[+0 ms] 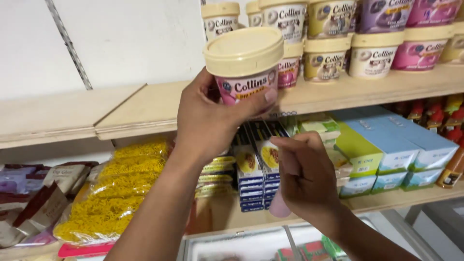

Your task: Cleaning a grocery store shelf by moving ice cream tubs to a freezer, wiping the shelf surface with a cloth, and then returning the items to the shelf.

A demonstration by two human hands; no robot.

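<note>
Left hand [205, 121] clamped round pink tub [245, 65], cream lid, raised before upper shelf [145, 108] front edge; right hand [304, 179] loosely curled, nothing clearly held; risk: sidewall-only grip slips, tub drops; stacked tubs [333, 46] close behind, nudge topples them

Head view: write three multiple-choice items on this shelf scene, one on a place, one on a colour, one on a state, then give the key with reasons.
1. Where are the yellow noodle bags?
A. Top shelf
B. Lower shelf, left of the dark blue boxes
C. Inside the freezer

2. What colour is the lid of the held tub?
A. Cream
B. Green
C. Black

3. What is the left hand doing?
A. Hanging free
B. Resting flat on the shelf
C. Gripping the tub

Key: B, the bags lie on the lower shelf left of the dark blue boxes; A, the lid is cream; C, fingers wrap the tub in front of the top shelf.
</note>
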